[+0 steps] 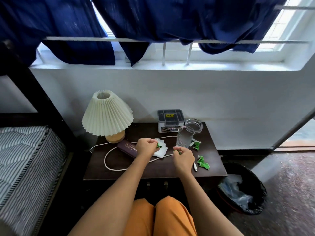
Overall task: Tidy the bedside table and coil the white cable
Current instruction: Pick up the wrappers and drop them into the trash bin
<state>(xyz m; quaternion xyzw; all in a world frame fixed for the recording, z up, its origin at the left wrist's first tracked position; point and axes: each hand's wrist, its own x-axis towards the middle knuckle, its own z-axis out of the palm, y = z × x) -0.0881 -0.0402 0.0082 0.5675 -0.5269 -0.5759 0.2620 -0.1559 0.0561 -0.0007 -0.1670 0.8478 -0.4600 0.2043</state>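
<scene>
Your left hand [147, 147] is curled closed over the middle of the bedside table [153, 169], fingers pinched on a crumpled green wrapper [159, 145] that sits just above a flat white tissue [161, 150]. Your right hand [183, 158] is also closed, a little nearer to you and to the right, with a small scrap of green [179, 152] showing at the fingertips; how much it holds you cannot tell.

Beneath both hands the white cable [112, 167] lies uncoiled in a wide loop across the dark tabletop, running behind the left hand, under the tissue, and ending in a plug [195, 166] near the front right, just beside your right wrist. A dark purple case [127, 148] lies partly under your left hand.

Two more green wrappers remain on the table: one [202, 162] to the right of your right hand, another [196, 144] beside the clear glass [185, 137]. Behind the glass stand a glass ashtray [194, 124] and a grey box [170, 120]. The pleated lamp [107, 113] occupies the back left corner. A black bin [242, 188] with a liner stands on the floor to the table's right.
</scene>
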